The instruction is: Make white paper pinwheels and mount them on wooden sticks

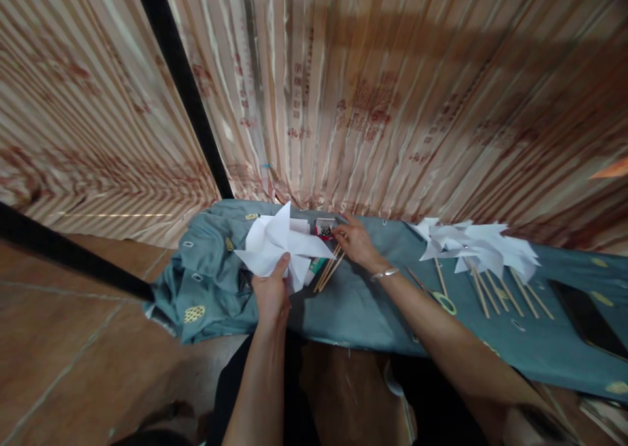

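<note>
At the left end of a cloth-draped bench (363, 315), a white paper pinwheel (277, 237) sits in the grip of the left hand (271, 295), thumb pressed on top just below the middle, fingers mostly hidden beneath. The right hand (357, 242), fingers bent and partly closed, reaches to a small box (324, 227) just beyond the pinwheel's right blade; whether it pinches anything cannot be told. Picking from the box appears to be the step in hand; the next move seems to call for a fine fingertip pinch and a steady left hold that spares the paper's folds. Loose sticks (328, 274) lie between the hands, beside a green-and-white tube (314, 269). Farther right, mounted pinwheels (475, 248) overlap, short of a dark phone (589, 316). Behind hangs a striped curtain (367, 106).
</note>
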Motion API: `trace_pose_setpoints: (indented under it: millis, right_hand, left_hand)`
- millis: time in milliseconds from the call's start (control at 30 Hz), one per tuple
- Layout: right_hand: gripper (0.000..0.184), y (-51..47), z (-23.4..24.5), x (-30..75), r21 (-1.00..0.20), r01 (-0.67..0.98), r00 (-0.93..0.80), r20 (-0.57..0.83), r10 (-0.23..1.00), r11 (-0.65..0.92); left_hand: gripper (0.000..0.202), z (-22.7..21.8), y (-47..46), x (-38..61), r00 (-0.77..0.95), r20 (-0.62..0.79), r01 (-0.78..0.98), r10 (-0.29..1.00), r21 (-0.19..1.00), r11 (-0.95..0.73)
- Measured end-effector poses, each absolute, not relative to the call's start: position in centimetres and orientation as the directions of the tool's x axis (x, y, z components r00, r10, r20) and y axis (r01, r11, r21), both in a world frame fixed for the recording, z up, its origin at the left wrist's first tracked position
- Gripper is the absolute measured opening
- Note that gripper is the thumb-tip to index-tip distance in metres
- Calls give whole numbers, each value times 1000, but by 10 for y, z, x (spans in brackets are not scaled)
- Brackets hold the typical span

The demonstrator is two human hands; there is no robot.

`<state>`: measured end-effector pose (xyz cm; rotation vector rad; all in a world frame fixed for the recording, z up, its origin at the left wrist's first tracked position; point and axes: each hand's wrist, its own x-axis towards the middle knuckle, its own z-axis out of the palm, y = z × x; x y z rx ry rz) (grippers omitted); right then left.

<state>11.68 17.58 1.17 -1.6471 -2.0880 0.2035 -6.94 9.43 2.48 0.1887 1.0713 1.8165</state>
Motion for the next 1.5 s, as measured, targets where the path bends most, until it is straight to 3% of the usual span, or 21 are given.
trace_pose_setpoints:
  millis: [200,433,700,1133,1500]
  right_hand:
    - [24,208,19,101,7,931,-364,112,925,366]
    - [24,215,29,100,117,881,-462,16,887,458]
    - [24,227,34,111,136,903,-406,-43,913,408]
    - [23,235,19,101,39,973,-224,-66,972,227]
    - [28,231,23,92,53,983,-171,-59,983,175]
  left_hand:
    - [25,29,97,-78,-500,-376,-688,781,719,-94]
    - [32,32,97,-76,-486,-377,-712,789,694,-108]
    - [43,36,95,-75,-473,-372,-722,798,684,-109]
    - [35,38,95,-76,-474,-387,-716,791,692,-90]
    - [26,29,97,-75,-460,-382,-705,802,706,-68]
